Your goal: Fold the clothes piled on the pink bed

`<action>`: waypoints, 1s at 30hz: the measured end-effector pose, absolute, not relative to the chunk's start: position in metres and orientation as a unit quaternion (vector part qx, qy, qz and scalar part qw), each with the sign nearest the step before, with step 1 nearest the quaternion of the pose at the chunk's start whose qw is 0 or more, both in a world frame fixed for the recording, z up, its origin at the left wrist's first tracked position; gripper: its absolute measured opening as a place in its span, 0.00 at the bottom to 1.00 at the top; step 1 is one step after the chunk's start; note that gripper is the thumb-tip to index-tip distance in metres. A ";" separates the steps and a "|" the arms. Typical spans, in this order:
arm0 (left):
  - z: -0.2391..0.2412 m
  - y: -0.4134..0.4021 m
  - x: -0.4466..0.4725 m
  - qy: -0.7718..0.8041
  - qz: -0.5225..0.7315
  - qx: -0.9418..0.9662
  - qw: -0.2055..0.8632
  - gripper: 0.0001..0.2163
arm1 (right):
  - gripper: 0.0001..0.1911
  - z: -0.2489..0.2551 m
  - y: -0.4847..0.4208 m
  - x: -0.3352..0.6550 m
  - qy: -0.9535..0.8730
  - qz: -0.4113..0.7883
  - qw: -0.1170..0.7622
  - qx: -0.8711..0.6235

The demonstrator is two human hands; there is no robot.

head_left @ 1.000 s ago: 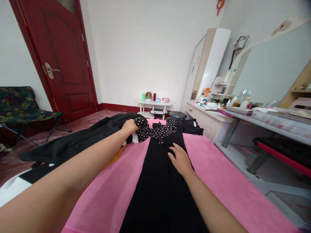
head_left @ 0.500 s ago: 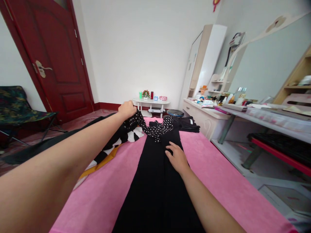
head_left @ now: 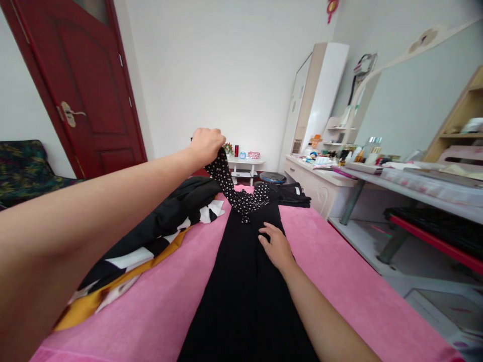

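Raised higher: left hand (head_left: 207, 143), pinching black cloth (head_left: 223, 177) (white-dotted)

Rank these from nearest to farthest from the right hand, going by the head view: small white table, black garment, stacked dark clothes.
Nearest to the right hand first:
1. Black garment: directly beneath the hand.
2. Stacked dark clothes: ahead, slightly right, toward the far end of the pink cover.
3. Small white table: beyond the pink cover, by the wall.

The head camera looks forward and down, seemingly near the pink cloth (head_left: 332, 266).
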State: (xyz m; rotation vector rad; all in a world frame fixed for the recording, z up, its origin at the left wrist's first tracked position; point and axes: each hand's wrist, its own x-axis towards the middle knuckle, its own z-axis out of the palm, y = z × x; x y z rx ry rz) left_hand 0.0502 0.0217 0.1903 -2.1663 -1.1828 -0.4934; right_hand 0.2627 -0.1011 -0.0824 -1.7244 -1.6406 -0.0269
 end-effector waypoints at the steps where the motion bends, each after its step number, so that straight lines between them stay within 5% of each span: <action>1: 0.195 0.007 0.058 -0.441 -0.187 -0.826 0.297 0.14 | 0.14 -0.083 -0.101 0.263 -0.636 -0.008 0.380 -0.672; 6: 0.185 -0.087 0.084 -0.315 -0.101 -0.941 0.070 0.09 | 0.14 -0.082 -0.100 0.268 -0.606 0.021 0.467 -0.644; 11: 0.102 -0.158 0.080 -0.170 -0.028 -0.967 -0.188 0.12 | 0.16 -0.077 -0.101 0.272 -0.534 0.084 0.553 -0.634; 16: 0.035 -0.170 0.078 -0.170 0.082 -0.908 -0.373 0.21 | 0.21 -0.075 -0.101 0.274 -0.495 0.109 0.575 -0.642; 20: 0.025 -0.149 0.081 -0.178 0.120 -0.837 -0.504 0.17 | 0.28 -0.076 -0.100 0.274 -0.492 0.140 0.578 -0.636; 22: 0.018 -0.125 0.085 -0.224 0.032 -0.837 -0.498 0.16 | 0.29 -0.078 -0.099 0.274 -0.493 0.141 0.587 -0.627; 26: -0.013 -0.060 0.093 -0.355 -0.245 -0.854 -0.291 0.08 | 0.23 -0.082 -0.089 0.283 -0.448 0.160 0.597 -0.646; 30: -0.045 -0.016 0.103 -0.405 -0.289 -0.826 -0.264 0.06 | 0.13 -0.071 -0.072 0.296 -0.438 0.174 0.563 -0.680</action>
